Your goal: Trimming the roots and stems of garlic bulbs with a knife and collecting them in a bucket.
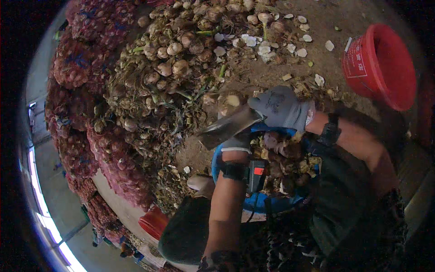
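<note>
My right hand (278,103), in a grey knit glove, grips a wide-bladed knife (229,127). Its blade slants down to the left, its handle mostly covered by the glove. Directly below the blade is my left hand (239,142), also gloved; the blade hides its fingers, so I cannot tell whether it holds anything. Just beyond the blade, a garlic bulb with a pale cut face (233,100) lies near other bulbs. Under both hands, a blue basin (260,204) between my legs contains brownish bulbs and trimmings (287,156).
A large heap of garlic bulbs (163,74) with dry stalks spreads ahead and left. Stuffed red mesh sacks (115,166) line the left side. A red bucket (360,64) lies tipped at right. White peelings (265,51) litter the floor. Another red container (154,222) is at lower left.
</note>
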The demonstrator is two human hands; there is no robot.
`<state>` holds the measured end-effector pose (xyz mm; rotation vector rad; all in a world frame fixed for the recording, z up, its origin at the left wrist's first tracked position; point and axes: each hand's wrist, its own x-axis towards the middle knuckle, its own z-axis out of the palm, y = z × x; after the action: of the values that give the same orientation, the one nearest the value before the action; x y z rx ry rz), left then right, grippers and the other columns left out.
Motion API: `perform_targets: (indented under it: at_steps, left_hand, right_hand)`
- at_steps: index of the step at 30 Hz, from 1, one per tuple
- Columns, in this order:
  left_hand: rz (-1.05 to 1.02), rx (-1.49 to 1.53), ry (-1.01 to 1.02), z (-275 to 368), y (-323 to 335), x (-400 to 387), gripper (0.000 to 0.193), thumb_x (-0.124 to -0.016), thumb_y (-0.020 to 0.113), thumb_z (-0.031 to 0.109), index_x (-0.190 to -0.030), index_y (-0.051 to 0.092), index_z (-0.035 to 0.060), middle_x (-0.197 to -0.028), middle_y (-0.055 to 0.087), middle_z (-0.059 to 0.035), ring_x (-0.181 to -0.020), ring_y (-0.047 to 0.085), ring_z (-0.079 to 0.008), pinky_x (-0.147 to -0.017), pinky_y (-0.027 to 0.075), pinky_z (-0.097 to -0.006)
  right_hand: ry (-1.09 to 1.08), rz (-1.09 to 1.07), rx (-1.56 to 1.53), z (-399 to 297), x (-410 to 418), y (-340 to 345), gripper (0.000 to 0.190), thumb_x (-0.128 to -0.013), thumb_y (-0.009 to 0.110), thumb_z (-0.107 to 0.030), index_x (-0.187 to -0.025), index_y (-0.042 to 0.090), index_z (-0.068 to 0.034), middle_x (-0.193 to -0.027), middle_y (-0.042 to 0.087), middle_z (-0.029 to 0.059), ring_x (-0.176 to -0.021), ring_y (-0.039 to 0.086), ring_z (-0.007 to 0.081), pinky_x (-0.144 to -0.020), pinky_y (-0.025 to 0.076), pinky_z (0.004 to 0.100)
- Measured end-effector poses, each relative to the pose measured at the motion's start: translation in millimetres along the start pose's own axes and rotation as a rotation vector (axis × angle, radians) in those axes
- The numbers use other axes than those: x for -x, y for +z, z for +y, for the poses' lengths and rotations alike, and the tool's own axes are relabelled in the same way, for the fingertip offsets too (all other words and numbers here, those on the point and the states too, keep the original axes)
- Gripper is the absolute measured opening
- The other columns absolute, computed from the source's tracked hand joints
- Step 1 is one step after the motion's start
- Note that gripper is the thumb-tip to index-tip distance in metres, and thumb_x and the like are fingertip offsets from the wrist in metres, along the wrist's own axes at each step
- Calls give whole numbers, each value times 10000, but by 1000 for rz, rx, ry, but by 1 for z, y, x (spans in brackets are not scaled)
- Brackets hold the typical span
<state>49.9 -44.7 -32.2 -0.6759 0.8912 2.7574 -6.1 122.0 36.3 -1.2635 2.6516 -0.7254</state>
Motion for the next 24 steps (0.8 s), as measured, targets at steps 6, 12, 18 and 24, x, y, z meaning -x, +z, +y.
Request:
perform_targets:
  at_steps: [6,12,18,24]
  left_hand:
    - [-52,255,-105,-8,-26,-14,409,-789,350,344,-1034,436,28,-1046,470,-136,-937,464,-263,-794,399,-368]
    - [29,-127,6,-24,25,8,320,-800,362,322,-971,464,71,-910,517,-90,-855,492,-236,-769,411,-367]
    - [-22,-197,-59,-18,-1,-1,321,-784,421,306,-993,476,68,-943,523,-80,-876,495,-208,-794,404,-338]
    - [-125,-1428,260,-33,-57,-12,288,-786,451,217,-1021,458,52,-990,503,-85,-901,478,-169,-792,379,-289]
  right_hand:
    - [86,-13,-66,16,-5,14,307,-620,532,-212,-897,497,-84,-657,550,126,-636,544,303,-533,423,407]
    - [662,-277,-9,97,37,13,259,-659,494,-170,-907,521,-102,-749,571,117,-675,554,298,-586,432,394]
    - [324,-144,19,39,17,10,214,-638,523,-215,-808,495,-88,-725,549,126,-662,539,305,-576,418,408]
    - [2,-84,69,-5,9,13,281,-585,546,-248,-826,495,-114,-711,521,74,-646,532,244,-549,400,378]
